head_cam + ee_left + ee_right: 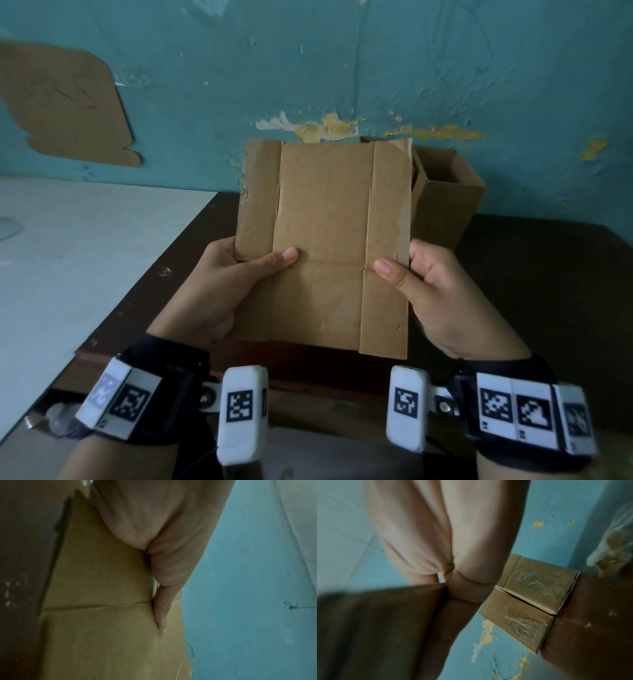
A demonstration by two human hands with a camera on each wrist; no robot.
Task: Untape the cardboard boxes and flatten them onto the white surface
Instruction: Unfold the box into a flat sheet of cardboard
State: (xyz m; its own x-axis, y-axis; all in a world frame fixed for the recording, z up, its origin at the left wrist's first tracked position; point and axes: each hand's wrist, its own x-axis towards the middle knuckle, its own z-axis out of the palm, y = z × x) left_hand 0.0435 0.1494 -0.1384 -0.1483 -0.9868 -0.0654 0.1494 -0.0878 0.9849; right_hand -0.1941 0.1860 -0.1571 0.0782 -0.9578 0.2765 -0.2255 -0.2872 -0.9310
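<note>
A flattened brown cardboard box (325,240) is held up above the dark table, its creased face toward me. My left hand (236,274) grips its left edge, thumb across the front, fingers behind. My right hand (421,281) grips the right edge the same way. In the left wrist view my thumb lies along the cardboard (102,628). Behind it, a second cardboard box (448,195) stands open-topped against the wall; the right wrist view shows its flaps (530,595) bearing tape residue. The white surface (75,260) lies to the left.
The dark brown table (534,291) runs under the boxes to the teal wall (342,68). A brown cardboard piece (65,106) is stuck to the wall at upper left. Crumpled clear tape (614,545) shows at the right in the right wrist view.
</note>
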